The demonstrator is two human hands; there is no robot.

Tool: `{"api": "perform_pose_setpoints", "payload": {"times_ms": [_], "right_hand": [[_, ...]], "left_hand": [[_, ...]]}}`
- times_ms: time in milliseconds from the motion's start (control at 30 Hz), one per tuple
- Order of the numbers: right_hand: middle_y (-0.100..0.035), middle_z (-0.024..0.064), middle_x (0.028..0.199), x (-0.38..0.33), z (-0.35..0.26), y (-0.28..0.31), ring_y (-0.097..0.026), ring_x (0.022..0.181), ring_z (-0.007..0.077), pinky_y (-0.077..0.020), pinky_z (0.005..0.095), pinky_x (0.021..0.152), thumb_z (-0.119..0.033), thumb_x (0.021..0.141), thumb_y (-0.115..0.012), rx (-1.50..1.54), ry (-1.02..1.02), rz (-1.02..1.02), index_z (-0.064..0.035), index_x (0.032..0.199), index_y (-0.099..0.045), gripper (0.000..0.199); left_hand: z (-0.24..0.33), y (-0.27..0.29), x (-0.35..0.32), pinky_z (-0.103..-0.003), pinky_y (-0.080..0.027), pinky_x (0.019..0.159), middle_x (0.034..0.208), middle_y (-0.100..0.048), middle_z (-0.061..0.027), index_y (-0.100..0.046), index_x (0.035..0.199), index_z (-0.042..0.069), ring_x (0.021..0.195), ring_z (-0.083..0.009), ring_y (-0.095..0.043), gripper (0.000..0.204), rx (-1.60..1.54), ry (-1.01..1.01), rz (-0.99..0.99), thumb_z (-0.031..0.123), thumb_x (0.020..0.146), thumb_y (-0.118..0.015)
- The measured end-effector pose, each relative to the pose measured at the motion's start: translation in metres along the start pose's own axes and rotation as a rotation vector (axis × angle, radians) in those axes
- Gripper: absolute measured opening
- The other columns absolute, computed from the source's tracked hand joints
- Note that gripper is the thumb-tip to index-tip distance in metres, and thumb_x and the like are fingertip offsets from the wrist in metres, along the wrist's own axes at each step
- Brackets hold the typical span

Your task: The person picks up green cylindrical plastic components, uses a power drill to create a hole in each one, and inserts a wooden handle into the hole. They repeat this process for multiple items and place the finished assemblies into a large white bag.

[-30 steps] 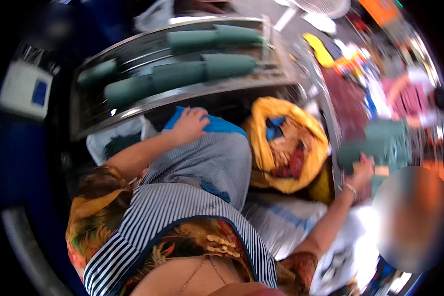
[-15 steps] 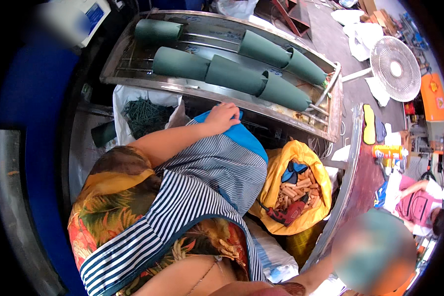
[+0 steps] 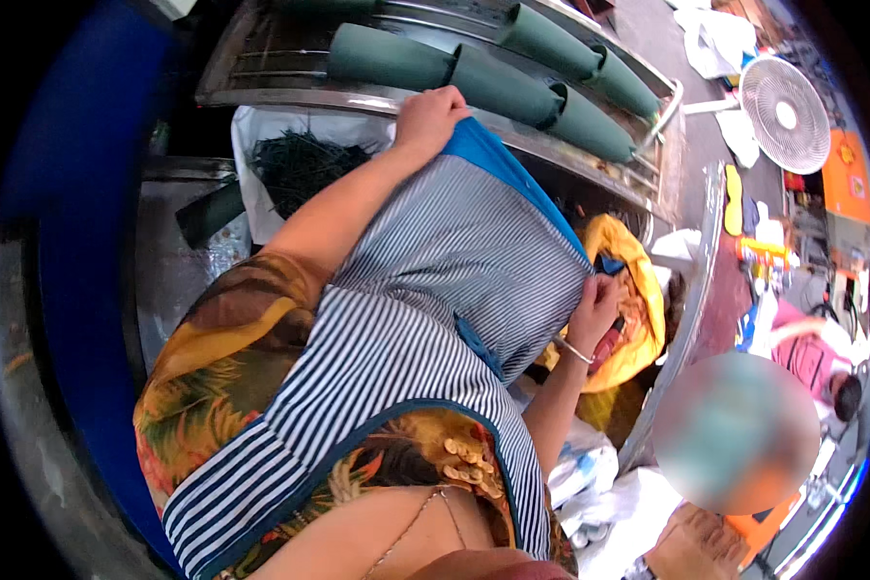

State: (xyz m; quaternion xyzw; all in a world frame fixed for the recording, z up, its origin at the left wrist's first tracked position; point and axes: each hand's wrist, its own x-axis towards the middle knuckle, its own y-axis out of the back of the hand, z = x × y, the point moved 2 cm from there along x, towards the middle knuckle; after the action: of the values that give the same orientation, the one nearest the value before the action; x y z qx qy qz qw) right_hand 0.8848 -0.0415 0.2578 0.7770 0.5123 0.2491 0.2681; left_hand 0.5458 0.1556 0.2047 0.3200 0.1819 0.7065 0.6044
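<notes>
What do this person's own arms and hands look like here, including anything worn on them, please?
Both forearms are bare. The left arm comes out of a short sleeve with a yellow, orange and green leaf print. The left hand shows no ring or glove. The right hand is also bare, with a thin silvery bangle at the wrist. A blue-and-white striped apron covers the chest.

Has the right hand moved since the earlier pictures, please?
Yes. The right hand has come in from beyond the yellow bag to the striped apron edge beside it.
</notes>
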Motion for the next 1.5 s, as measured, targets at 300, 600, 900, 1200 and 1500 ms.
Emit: {"api": "perform_pose_setpoints", "payload": {"times_ms": [300,600,900,1200,1500], "right_hand": [[-0.047,0.0151,0.140,-0.048,-0.133,-0.060,-0.045,0.130,0.0334,-0.0326,0.0490,0.110,-0.021,0.076,-0.073,-0.341,0.807,-0.381,-0.0152,0.135,-0.054,0.062],[-0.057,0.0206,0.131,0.082,0.082,-0.051,-0.053,0.121,0.0407,-0.0398,0.0479,0.103,-0.043,0.095,-0.046,-0.882,-0.082,-0.752,-0.0129,0.135,-0.054,0.050],[-0.047,0.0178,0.140,0.021,-0.005,-0.093,-0.045,0.128,0.0366,-0.0343,0.0437,0.108,-0.034,0.094,-0.054,-0.672,0.621,-0.472,-0.0147,0.139,-0.050,0.049],[-0.058,0.0150,0.125,0.032,0.021,-0.107,-0.053,0.115,0.0351,-0.0404,0.0453,0.099,-0.038,0.096,-0.051,-0.576,0.320,-0.165,-0.0088,0.126,-0.058,0.042],[-0.060,0.0168,0.126,0.057,0.053,-0.103,-0.052,0.116,0.0365,-0.0438,0.0429,0.096,-0.042,0.099,-0.042,-0.347,-0.106,-0.100,-0.0015,0.122,-0.062,0.051]], "left_hand": [[0.054,0.056,-0.099,-0.049,-0.026,0.113,0.142,-0.046,-0.0113,-0.055,0.126,0.005,0.136,-0.0309,-0.037,0.047,0.258,-0.581,-0.149,0.031,0.087,-0.061],[-0.044,0.058,-0.185,-0.049,-0.034,0.108,0.145,-0.042,-0.0178,-0.038,0.143,0.010,0.130,-0.0394,-0.043,0.054,-0.097,0.064,-0.775,0.033,0.096,-0.049],[0.046,0.000,-0.137,-0.058,-0.027,0.110,0.146,-0.041,-0.0161,-0.049,0.137,0.015,0.138,-0.0349,-0.035,0.059,0.126,-0.525,-0.532,0.043,0.087,-0.061],[0.051,-0.025,-0.102,-0.056,-0.037,0.101,0.146,-0.038,-0.0169,-0.051,0.135,0.015,0.130,-0.0417,-0.041,0.060,0.163,-0.436,-0.425,0.043,0.083,-0.063],[0.004,-0.022,0.053,-0.044,-0.046,0.093,0.110,-0.062,-0.0095,-0.062,0.102,0.009,0.104,-0.0291,-0.058,0.024,0.065,-0.775,-0.077,0.015,0.078,-0.063]]}}
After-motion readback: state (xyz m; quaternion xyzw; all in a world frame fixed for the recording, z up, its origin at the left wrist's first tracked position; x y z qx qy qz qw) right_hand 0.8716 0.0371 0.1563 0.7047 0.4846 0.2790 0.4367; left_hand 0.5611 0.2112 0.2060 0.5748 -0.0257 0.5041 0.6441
